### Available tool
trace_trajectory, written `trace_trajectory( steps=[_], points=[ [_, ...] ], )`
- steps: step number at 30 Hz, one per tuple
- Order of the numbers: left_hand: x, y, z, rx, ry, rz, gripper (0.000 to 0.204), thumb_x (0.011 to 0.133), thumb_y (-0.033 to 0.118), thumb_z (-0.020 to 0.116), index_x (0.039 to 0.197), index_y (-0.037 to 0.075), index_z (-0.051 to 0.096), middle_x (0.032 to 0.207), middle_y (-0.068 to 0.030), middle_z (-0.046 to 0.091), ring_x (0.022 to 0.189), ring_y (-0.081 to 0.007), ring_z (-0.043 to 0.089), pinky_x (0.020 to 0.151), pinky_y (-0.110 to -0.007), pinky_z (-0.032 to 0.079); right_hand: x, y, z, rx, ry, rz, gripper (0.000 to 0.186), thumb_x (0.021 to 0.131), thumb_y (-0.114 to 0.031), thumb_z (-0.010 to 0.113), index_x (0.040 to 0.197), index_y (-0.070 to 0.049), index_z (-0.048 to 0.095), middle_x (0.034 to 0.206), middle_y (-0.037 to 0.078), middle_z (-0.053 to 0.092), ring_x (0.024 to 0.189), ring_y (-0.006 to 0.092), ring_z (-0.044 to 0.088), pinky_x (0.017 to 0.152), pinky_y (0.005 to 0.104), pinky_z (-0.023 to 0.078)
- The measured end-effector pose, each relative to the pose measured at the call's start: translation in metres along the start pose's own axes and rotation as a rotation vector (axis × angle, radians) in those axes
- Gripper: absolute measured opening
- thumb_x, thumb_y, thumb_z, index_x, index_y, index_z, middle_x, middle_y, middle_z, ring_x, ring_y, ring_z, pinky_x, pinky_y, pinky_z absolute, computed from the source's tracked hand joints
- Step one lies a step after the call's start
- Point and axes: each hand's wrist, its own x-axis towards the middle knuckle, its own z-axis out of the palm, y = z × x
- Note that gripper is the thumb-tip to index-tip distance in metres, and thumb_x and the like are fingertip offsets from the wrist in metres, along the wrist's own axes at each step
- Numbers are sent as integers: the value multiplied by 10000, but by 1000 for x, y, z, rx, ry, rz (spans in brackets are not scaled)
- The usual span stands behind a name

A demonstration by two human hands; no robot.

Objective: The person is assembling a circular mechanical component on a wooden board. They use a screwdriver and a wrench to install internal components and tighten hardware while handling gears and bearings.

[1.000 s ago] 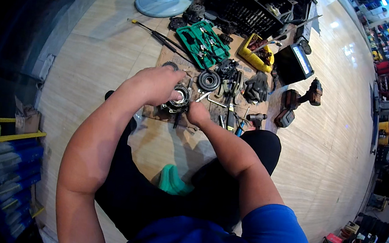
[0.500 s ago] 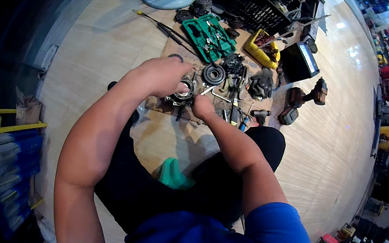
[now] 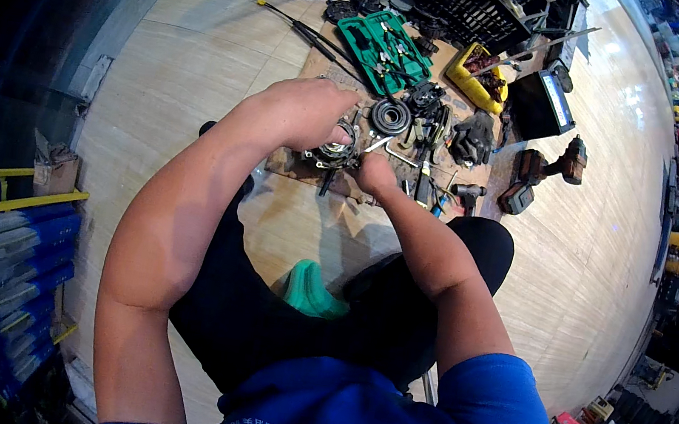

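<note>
A round metal housing (image 3: pixel 331 156) with a pale inner ring and lugs on its rim lies on the cardboard between my hands. My left hand (image 3: pixel 311 116) reaches over its far left side, with the thumb at the ring and the other fingers partly hidden; it grips the part. Close by its right side, my right hand (image 3: pixel 377 174) is closed, and what the fingers hold is hidden. A silver bar-like tool (image 3: pixel 377 144) lies just beyond that fist; whether they touch I cannot tell. Farther off sits a black grooved pulley (image 3: pixel 391 117).
Tools and a dark glove (image 3: pixel 473 139) lie to the right on the cardboard (image 3: pixel 294 163). Beyond are a green tool case (image 3: pixel 384 53), a yellow container (image 3: pixel 477 76) and a black battery (image 3: pixel 542 106). A cordless impact driver (image 3: pixel 547 169) is at right; green footwear (image 3: pixel 312 290) shows below.
The whole view has shifted, so the floor things sit higher and farther right in the picture. Both hands remain at the housing, the left one turned slightly.
</note>
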Motion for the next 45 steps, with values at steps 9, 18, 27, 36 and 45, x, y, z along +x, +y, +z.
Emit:
trace_trajectory(
  steps=[9,18,27,36,45],
  points=[
    [0,4,-2,28,-18,2,479,857,255,745,1258,56,574,1189,-190,647,1140,-382,608,962,-452,495,-8,-18,-10,5,17,-16,227,868,-162,607,969,-3,733,1016,261,708,989,408,692,862,499,560],
    [1,6,-6,34,-52,-29,501,860,264,746,1276,50,565,1202,-191,645,1150,-385,607,967,-455,495,2,-12,1,29,60,-49,234,881,-200,622,975,-12,724,1000,258,706,965,413,690,850,510,551],
    [0,4,-4,41,-23,-12,505,856,261,750,1279,56,564,1209,-189,643,1146,-379,609,970,-451,497,2,-11,2,-18,28,5,240,893,-226,634,975,-18,722,998,259,705,970,420,683,851,521,543],
    [0,4,-2,38,-9,-7,521,852,256,754,1295,61,561,1223,-185,641,1162,-370,602,981,-442,492,2,-11,4,5,41,-33,248,883,-207,631,1025,-20,709,1019,259,702,980,421,679,862,518,539],
    [0,7,-5,46,-29,-22,509,863,251,742,1306,77,564,1239,-175,637,1186,-357,590,998,-440,483,-3,-15,-5,7,19,-1,229,874,-173,621,1019,-17,707,1025,270,697,1001,427,672,875,514,539]
  ],
)
